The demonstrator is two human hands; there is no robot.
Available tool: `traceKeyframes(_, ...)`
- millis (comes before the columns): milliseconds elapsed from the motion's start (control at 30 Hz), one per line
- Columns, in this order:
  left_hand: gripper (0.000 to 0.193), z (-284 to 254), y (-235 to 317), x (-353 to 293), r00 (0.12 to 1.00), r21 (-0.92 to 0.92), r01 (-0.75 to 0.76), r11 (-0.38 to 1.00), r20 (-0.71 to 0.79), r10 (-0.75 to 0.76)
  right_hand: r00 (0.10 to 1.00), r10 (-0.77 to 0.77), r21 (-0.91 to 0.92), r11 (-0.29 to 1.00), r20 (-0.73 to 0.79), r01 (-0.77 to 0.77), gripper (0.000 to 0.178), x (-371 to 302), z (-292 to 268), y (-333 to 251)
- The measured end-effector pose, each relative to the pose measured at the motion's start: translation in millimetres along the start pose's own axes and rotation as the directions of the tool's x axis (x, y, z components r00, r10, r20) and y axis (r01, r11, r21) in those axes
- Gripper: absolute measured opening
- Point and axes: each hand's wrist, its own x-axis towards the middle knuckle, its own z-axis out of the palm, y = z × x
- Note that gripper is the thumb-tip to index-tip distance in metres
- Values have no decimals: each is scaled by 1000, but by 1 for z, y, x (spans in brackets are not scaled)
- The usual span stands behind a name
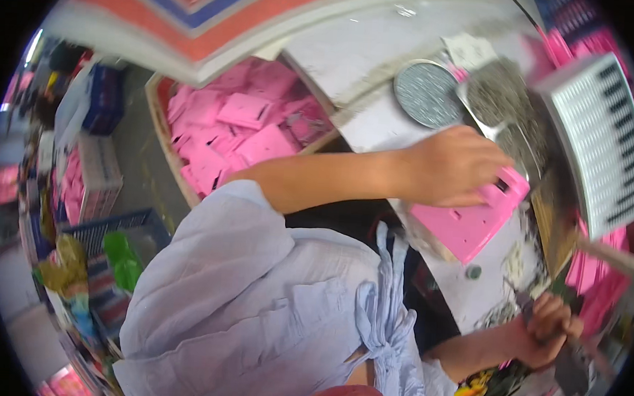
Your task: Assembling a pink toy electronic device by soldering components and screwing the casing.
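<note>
A pink plastic casing [465,226] with small cut-outs sits tilted at the edge of the white worktable. My left hand [451,169] reaches over its far side, fingers curled down onto it and gripping it. To the lower right, my right hand [550,328] is closed, slightly blurred. Dark grey tool-like parts [572,370] show beside its fingers, but what exactly it holds is not clear. Beyond my left hand stand a round tin [428,94] of small grey metal pieces and a tray [496,93] heaped with tiny metal parts.
A large box [158,107] full of pink casings stands to the left of the worktable [368,118]. A white slotted rack [594,141] rises at the right. Small loose parts [520,262] and a small dark green round piece [474,272] lie on the table. Blue crates [140,224] stand farther left.
</note>
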Motion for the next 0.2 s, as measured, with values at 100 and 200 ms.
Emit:
traceKeyframes(100, 40, -79, 3, -107, 880, -37, 439, 898, -182, -438, 998, 56, -22, 998, -38, -57, 27, -16, -9, -4)
traceKeyframes(200, 43, -114, 14, -224, 452, -241, 808, 537, -330, -829, 990, 142, -1, 990, 6, -142, 29, -12, -18, -7)
